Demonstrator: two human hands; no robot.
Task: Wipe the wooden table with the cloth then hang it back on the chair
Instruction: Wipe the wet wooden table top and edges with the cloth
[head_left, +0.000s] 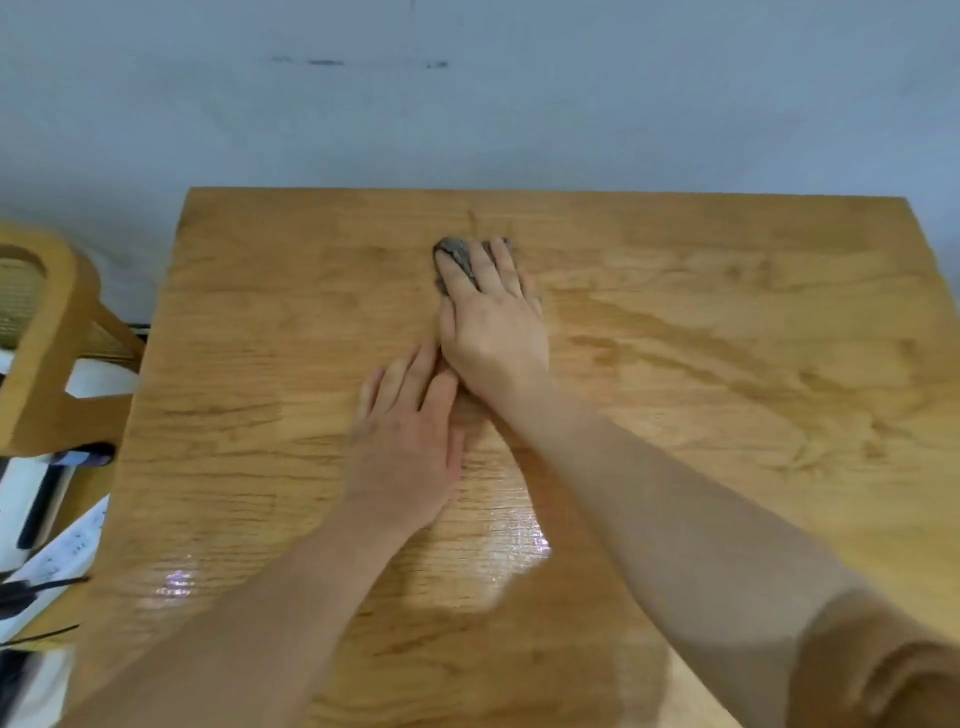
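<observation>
A wooden table (727, 322) fills most of the view. A small grey cloth (457, 254) lies bunched on it near the far middle. My right hand (493, 322) lies flat on the cloth with straight fingers, pressing it onto the wood; only the cloth's far left part shows past my fingers. My left hand (410, 431) rests flat on the table just nearer and to the left, fingers straight, its fingertips touching the heel of my right hand. A wooden chair (47, 338) with a woven back stands at the table's left side.
A pale wall (467, 104) runs right behind the table's far edge. Left of the table, below the chair, lie a white power strip (62, 556), black cables and a dark pen-like object (85, 457). Wet sheen shows on the table's near part.
</observation>
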